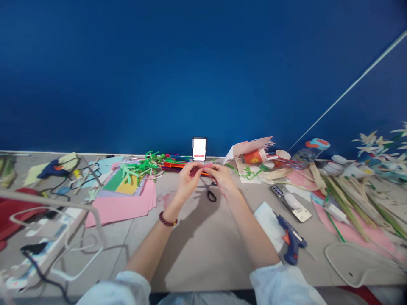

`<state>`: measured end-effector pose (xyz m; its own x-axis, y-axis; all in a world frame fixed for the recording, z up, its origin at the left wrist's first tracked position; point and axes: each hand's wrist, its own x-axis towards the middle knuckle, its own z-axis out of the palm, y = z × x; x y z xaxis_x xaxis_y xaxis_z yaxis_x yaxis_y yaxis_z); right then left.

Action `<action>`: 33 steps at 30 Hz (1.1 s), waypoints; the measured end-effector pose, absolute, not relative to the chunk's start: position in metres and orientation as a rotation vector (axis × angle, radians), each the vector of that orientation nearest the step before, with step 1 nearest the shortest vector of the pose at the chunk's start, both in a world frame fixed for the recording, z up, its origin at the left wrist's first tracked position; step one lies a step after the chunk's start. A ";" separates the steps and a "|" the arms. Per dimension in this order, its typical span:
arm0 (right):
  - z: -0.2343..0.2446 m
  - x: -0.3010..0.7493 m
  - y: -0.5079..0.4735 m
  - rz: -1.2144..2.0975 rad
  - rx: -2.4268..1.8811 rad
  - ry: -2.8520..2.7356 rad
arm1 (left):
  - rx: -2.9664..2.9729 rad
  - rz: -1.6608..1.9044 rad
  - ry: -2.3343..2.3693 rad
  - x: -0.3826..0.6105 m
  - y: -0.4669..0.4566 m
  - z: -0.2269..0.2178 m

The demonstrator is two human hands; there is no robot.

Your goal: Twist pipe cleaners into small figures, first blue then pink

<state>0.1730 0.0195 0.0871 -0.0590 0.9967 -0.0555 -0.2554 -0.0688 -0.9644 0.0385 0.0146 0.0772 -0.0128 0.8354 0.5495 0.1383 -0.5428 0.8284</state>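
My left hand (190,175) and my right hand (221,176) meet over the far middle of the table. Both sets of fingertips pinch a thin pink pipe cleaner (207,164), partly hidden by the fingers. Just left of them lies a bundle of coloured pipe cleaners (171,165), orange, red and dark ones among them. Beneath the hands rests a pair of scissors (211,195) with black handles. Behind them a phone (199,149) with a lit white screen stands upright near the blue wall.
Pink paper sheets (124,207) and green pipe cleaner pieces (130,171) lie at left, beside a power strip (47,250). At right are a blue glue gun (292,241), another phone (291,203), an orange-red paper cup (255,156) and dried husks (346,203). Cables loop near both sides.
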 end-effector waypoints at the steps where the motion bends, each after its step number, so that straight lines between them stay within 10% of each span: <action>1: 0.087 0.173 0.019 1.401 -1.025 -1.029 | 1.710 1.605 1.018 0.038 0.014 0.078; 33: 0.079 0.176 0.024 1.512 -0.950 -1.026 | 1.749 1.600 1.009 0.038 0.010 0.084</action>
